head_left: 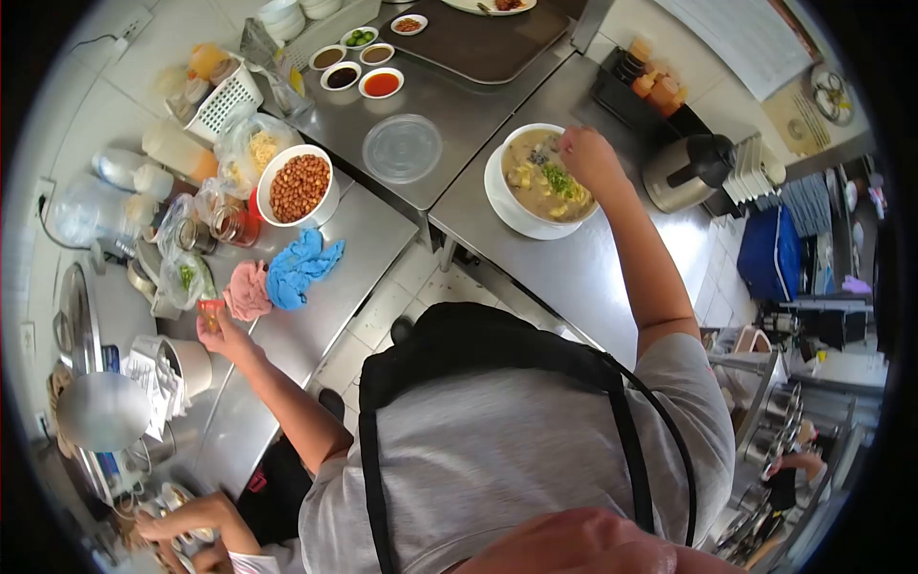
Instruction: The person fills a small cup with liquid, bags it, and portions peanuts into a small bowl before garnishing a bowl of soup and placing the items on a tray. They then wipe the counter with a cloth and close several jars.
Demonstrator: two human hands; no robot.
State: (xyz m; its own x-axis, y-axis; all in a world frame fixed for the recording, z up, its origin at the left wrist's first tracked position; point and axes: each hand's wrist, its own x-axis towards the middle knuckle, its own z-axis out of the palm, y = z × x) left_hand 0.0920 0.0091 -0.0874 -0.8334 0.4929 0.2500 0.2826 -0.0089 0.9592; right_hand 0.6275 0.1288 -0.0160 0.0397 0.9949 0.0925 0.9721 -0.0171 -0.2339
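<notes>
As the left hand grips something red (partly hidden), right hand over bowl, grip unclear.

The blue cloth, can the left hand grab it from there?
Probably yes. The blue cloth looks close to the left hand, with only the pink cloth lying low between them. But the hand already holds a small red thing, so that may need putting down first.

the right steel counter supports a white plate and a thermos jug. the left steel counter supports a nut bowl, blue cloth and pink cloth.
</notes>
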